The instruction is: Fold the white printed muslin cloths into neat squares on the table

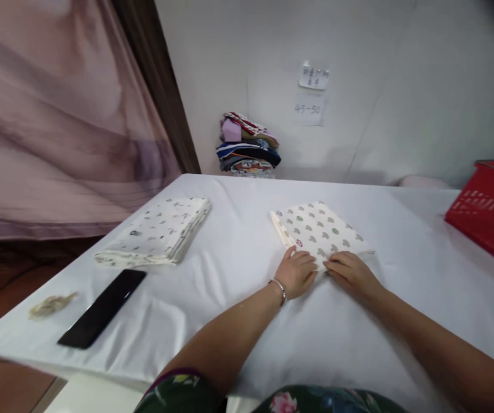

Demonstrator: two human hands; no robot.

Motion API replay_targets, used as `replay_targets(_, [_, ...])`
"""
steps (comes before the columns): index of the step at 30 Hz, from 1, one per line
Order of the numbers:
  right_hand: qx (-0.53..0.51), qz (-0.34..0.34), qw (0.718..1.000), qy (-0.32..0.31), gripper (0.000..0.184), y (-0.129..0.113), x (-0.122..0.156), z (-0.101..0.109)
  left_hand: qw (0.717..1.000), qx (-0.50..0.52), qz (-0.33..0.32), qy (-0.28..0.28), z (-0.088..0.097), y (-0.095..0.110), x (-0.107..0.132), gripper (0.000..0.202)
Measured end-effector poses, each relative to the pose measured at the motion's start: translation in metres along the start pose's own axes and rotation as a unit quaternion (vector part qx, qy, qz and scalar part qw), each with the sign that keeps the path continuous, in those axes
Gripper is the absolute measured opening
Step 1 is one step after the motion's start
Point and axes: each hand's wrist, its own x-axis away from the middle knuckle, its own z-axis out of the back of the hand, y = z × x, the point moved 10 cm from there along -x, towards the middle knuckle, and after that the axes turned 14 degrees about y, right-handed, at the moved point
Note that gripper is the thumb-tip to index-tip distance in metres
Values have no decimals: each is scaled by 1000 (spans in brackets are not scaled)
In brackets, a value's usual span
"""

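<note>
A folded cream cloth (316, 226) printed with small grey, green and red shapes lies on the white table (247, 321). My left hand (296, 272), with a bracelet at the wrist, rests on the cloth's near corner, fingers curled down onto its edge. My right hand (350, 274) lies just beside it on the same near edge, fingers pressed flat and pointing left. The two hands almost touch. Neither lifts the cloth.
A stack of folded patterned white cloths (156, 232) sits at the left. A black phone (103, 307) and a small tan scrap (51, 304) lie near the left front edge. A red crate (491, 212) stands far right. Colourful folded fabrics (249, 143) are piled by the wall.
</note>
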Motion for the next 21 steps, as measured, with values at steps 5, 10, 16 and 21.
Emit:
replay_targets(5, [-17,-16,1000,2,22,1,1,1,1000,-6,6,-2,0,0,0,20])
replay_targets(10, [-21,8,1000,-22,30,-14,-8,-3,1000,20,17,5,7,3,-2,20])
replay_targets(16, [21,48,998,-45,46,-30,3,-23,998,28,48,36,19,-7,-3,20])
replay_targets(21, [71,66,993,-73,47,-23,12,-28,992,22,85,87,24,-26,-1,40])
